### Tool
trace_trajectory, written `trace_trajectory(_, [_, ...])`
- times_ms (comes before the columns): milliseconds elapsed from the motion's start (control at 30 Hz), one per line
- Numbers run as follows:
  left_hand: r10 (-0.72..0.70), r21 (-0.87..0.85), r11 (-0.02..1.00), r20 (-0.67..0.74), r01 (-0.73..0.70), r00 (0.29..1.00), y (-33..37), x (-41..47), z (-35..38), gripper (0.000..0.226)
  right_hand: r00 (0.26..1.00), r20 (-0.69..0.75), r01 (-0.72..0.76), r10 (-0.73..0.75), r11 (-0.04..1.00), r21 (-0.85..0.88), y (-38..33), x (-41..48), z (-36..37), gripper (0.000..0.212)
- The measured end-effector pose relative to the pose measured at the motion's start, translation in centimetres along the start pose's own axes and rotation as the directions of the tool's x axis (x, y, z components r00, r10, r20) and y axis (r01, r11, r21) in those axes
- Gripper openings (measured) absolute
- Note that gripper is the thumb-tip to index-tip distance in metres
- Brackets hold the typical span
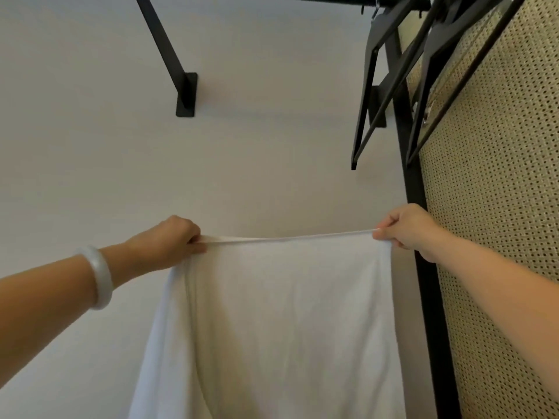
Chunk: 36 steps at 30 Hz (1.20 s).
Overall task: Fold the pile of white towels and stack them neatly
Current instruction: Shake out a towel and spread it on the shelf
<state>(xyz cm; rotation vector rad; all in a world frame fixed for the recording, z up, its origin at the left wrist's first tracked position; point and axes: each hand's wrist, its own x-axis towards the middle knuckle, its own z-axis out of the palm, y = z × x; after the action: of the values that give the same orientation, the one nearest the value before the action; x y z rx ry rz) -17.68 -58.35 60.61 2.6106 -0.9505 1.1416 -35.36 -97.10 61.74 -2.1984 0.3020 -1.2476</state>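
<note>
A large white cloth towel (281,328) hangs in the air before a plain pale wall (90,116), stretched between both hands. The left hand (169,240) grips its upper left corner; the right hand (405,228) pinches its upper right corner.

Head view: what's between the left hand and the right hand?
In the head view, only the white towel: its top edge runs taut from the left hand to the right hand, each gripping a corner; the rest hangs below.
</note>
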Motion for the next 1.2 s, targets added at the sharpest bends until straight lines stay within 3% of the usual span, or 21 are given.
trace_trajectory(133, [-0.056,-0.159,0.987,-0.153,0.031,0.987,0.2,-0.2,-1.3,0.041,0.988,0.154,0.014,-0.027,0.996,0.084,0.2,-0.2,-0.5,0.015])
trace_trajectory(267, [-0.096,-0.141,0.984,0.067,0.104,0.993,0.7,-1.7,1.4,0.034,0.951,0.308,0.005,-0.021,0.998,0.055,2.0,-1.7,0.0,0.020])
trace_trajectory(400, [-0.111,-0.272,0.951,0.151,0.149,0.982,0.8,-3.0,3.6,0.027,0.921,0.388,-0.038,0.031,0.999,0.010,4.8,-4.0,1.2,0.023])
trace_trajectory(533, [-0.066,-0.284,0.949,0.242,0.136,0.968,1.6,-4.4,4.5,0.031,0.896,0.434,-0.058,0.088,0.995,-0.082,6.1,-5.6,1.3,0.020])
trace_trajectory(767, [-0.073,-0.453,0.880,0.161,0.139,0.984,1.7,-3.6,0.0,0.027,0.875,0.478,-0.112,0.074,0.992,0.051,4.4,-4.5,-2.3,0.016])
trace_trajectory(967, [-0.109,-0.399,0.897,0.213,0.188,0.971,2.3,-4.6,4.1,0.022,0.770,0.620,0.019,0.150,0.966,-0.258,6.9,-6.3,0.6,0.017])
trace_trajectory(1067, [-0.133,-0.462,0.860,0.209,0.217,0.969,2.2,-5.0,5.8,0.019,0.724,0.673,0.071,0.151,0.954,-0.290,8.2,-7.9,2.6,0.012])
trace_trajectory(1200, [-0.137,-0.468,0.854,0.216,0.226,0.967,2.2,-4.9,6.9,0.017,0.650,0.750,0.159,0.125,0.942,-0.295,9.6,-9.5,5.3,0.021])
